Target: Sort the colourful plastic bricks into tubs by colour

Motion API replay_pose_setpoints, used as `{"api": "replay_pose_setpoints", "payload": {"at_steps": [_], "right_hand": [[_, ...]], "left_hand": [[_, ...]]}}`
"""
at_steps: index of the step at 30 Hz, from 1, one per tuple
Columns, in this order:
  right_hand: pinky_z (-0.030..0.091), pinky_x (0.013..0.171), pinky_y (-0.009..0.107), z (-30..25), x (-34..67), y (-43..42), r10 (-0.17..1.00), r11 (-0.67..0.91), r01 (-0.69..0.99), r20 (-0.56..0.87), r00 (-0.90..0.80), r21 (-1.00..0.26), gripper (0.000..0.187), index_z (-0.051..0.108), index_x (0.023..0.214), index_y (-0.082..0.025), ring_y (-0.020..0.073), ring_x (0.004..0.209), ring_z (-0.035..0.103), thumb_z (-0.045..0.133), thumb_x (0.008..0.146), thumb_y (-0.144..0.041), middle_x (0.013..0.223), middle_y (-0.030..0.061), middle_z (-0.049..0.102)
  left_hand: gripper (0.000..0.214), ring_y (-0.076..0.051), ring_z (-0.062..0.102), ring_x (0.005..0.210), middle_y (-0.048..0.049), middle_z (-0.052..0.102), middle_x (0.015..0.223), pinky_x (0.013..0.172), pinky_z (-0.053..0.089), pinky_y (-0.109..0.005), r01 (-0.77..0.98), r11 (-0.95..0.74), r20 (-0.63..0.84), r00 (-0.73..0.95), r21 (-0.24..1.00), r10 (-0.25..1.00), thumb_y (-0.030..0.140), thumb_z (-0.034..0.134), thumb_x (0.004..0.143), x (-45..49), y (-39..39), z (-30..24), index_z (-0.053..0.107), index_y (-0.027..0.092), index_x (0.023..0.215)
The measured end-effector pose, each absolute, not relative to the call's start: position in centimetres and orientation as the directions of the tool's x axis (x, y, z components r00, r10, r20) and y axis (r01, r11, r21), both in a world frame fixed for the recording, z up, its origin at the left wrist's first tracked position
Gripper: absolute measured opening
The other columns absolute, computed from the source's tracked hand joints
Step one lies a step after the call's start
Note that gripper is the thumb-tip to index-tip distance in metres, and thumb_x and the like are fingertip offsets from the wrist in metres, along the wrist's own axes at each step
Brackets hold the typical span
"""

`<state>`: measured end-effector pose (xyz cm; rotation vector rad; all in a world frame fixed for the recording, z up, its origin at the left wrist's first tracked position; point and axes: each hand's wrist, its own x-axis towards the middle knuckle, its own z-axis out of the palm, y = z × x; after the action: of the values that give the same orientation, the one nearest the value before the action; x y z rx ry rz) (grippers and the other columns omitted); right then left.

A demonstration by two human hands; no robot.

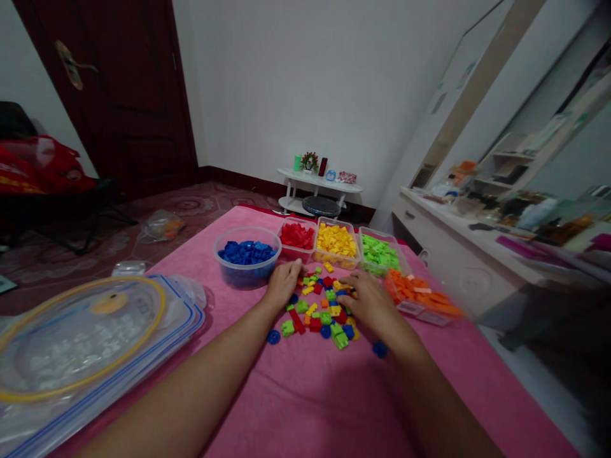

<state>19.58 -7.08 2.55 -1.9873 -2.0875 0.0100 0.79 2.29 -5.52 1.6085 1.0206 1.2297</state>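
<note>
The left hand (285, 281) is beside the scattered blocks (316, 324), near the blue-filled tub (248, 277); the right hand (371, 298) curves over them. I cannot tell whether either grips anything.

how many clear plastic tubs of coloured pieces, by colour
Round clear tub of blue pieces: 1
Rectangular clear tub of red pieces: 1
Rectangular clear tub of yellow pieces: 1
Rectangular clear tub of green pieces: 1
Rectangular clear tub of orange pieces: 1
Total: 5
</note>
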Motion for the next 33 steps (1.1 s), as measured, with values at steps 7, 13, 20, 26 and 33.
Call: {"api": "replay_pose_setpoints", "payload": {"at_steps": [7,13,20,26,33], "right_hand": [[0.032,0.049,0.020,4.5,16.1,-10.4,0.916,0.149,0.911,-0.294,-0.274,-0.383,0.017,0.070,0.071,-0.023,0.0129,0.060,0.059,0.070,0.058,-0.011,0.066,-0.0030,0.066],[0.033,0.057,0.024,2.8,15.9,-8.8,0.994,0.110,0.963,0.020,-0.108,-0.245,0.011,0.070,0.080,-0.025,0.0161,0.072,0.061,0.063,0.073,-0.019,0.077,0.0011,0.070],[0.038,0.069,0.025,1.6,12.1,-9.8,0.929,0.370,0.850,0.167,-0.330,-0.375,0.010,0.069,0.089,-0.025,0.0160,0.083,0.060,0.064,0.080,-0.026,0.093,0.0016,0.066],[0.040,0.071,0.025,0.1,9.9,-10.6,0.888,0.447,0.804,0.083,-0.453,-0.393,0.021,0.068,0.099,-0.027,0.0168,0.088,0.060,0.069,0.077,-0.026,0.102,0.0015,0.063],[0.041,0.074,0.025,2.3,15.4,-8.1,0.976,0.188,0.923,0.168,-0.137,-0.337,0.015,0.071,0.090,-0.023,0.0181,0.087,0.061,0.058,0.083,-0.026,0.094,0.0041,0.068]], "left_hand": [[0.056,-0.021,0.067,0.077,-0.0109,0.072,0.082,0.072,0.050,-0.031,0.141,-0.298,0.272,0.181,0.944,0.945,0.056,0.035,0.089,0.7,2.1,-5.1,0.070,0.012,0.083],[0.057,-0.020,0.066,0.076,-0.0097,0.071,0.081,0.071,0.050,-0.030,0.135,-0.310,0.284,0.182,0.941,0.941,0.056,0.034,0.089,0.7,2.1,-5.2,0.070,0.012,0.082],[0.057,-0.020,0.066,0.074,-0.0093,0.071,0.080,0.068,0.050,-0.029,0.111,-0.312,0.288,0.189,0.944,0.939,0.056,0.033,0.089,0.7,2.3,-5.3,0.069,0.012,0.081],[0.059,-0.020,0.067,0.077,-0.0105,0.072,0.083,0.070,0.051,-0.030,0.092,-0.294,0.273,0.190,0.951,0.943,0.058,0.034,0.089,0.6,2.2,-5.3,0.070,0.012,0.085],[0.059,-0.020,0.067,0.075,-0.0100,0.071,0.081,0.068,0.051,-0.030,0.095,-0.282,0.260,0.195,0.955,0.946,0.059,0.034,0.088,0.7,2.3,-5.4,0.069,0.012,0.083]]}}
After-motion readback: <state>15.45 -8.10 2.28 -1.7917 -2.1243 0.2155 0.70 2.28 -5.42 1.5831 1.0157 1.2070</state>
